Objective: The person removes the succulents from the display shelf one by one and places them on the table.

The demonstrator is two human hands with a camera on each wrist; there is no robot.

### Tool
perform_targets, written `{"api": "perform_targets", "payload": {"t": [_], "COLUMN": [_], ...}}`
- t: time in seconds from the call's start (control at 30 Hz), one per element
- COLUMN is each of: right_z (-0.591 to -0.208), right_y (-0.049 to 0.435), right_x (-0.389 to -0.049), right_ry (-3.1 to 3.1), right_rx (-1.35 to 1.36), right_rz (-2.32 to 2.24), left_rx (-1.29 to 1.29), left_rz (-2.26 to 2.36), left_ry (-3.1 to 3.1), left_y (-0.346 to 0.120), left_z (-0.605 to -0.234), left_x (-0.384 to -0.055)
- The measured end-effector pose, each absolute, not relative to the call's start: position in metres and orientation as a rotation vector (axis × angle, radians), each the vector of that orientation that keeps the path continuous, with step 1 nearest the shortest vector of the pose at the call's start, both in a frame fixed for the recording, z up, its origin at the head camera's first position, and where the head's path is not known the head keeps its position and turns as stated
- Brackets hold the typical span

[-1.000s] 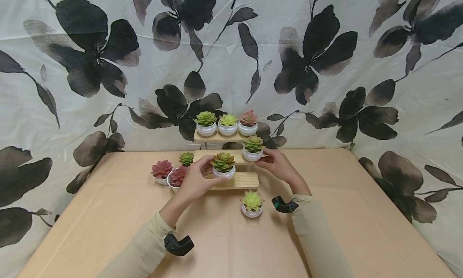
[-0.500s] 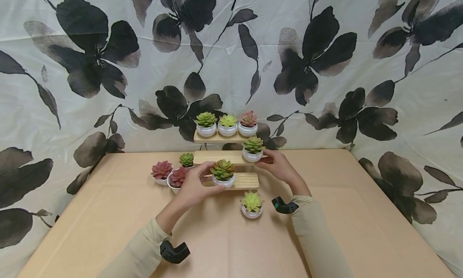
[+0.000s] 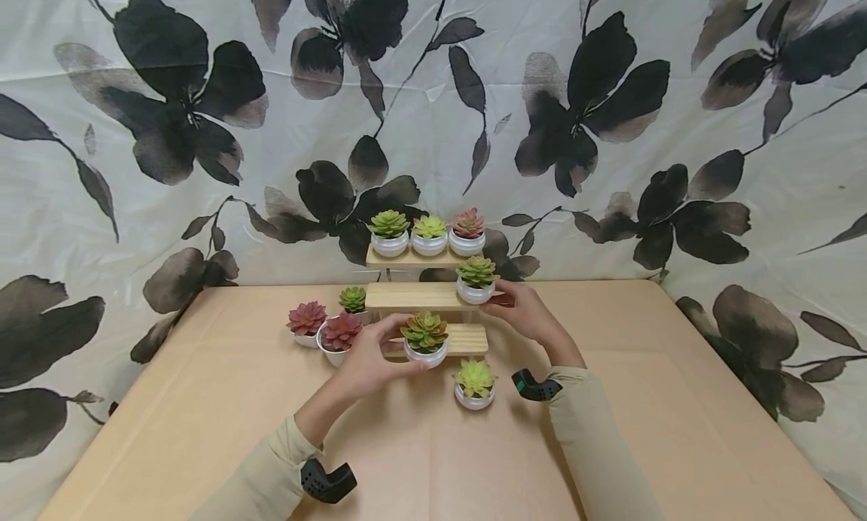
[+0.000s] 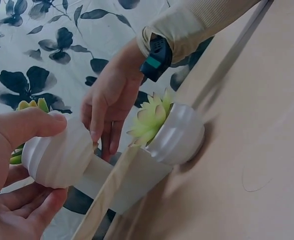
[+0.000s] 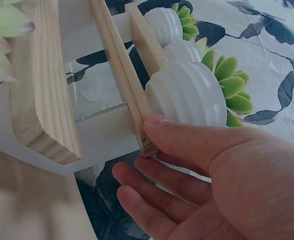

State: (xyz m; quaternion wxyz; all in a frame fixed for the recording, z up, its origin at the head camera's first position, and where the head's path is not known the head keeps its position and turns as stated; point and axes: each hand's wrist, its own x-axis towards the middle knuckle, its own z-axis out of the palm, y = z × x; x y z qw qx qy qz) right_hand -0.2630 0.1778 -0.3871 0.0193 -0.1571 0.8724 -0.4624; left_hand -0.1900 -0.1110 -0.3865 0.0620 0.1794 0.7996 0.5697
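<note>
My left hand holds a white-potted succulent with green, red-tipped leaves, in front of the lowest board of a three-tier wooden plant stand. In the left wrist view, thumb and fingers grip the sides of its white pot. My right hand pinches the right end of the middle shelf board, thumb on top and index finger below. Right beside the thumb stands a green succulent in a white pot. The lowest board is partly hidden by the held pot.
Three potted succulents line the top board. Left of the stand are two red succulents and a green one. A light green succulent sits on the table in front. A floral cloth hangs behind.
My left hand has lowered the held succulent and brought it slightly toward me, from over the lowest board to its front edge. My right hand has stayed at the middle shelf.
</note>
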Motion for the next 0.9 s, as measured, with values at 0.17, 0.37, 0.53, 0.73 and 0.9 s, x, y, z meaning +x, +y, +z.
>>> {"api": "perform_targets", "payload": {"t": [0.17,0.37,0.53,0.73,0.9], "right_z": [-0.388,-0.387,-0.387,-0.388,-0.388], "right_y": [0.178,0.177,0.177,0.178,0.179], "right_x": [-0.264,-0.263,-0.263,-0.263,-0.264], "right_ry": [2.722,2.718,2.722,2.737,2.742], "right_rx": [-0.498,-0.491,-0.481,-0.505,-0.493], "right_rz": [-1.419,-1.423,-1.425,-1.419,-1.412], "left_rx": [0.565,0.681,0.732,0.733,0.751], "left_rz": [1.678,1.698,1.696,1.666,1.626], "left_ry": [2.425,2.372,2.371,2.368,2.385], "left_y": [-0.113,-0.114,-0.115,-0.116,-0.117], "left_z": [-0.391,-0.395,-0.398,-0.400,-0.400], "left_x": [-0.187,-0.185,-0.186,-0.185,-0.184]}}
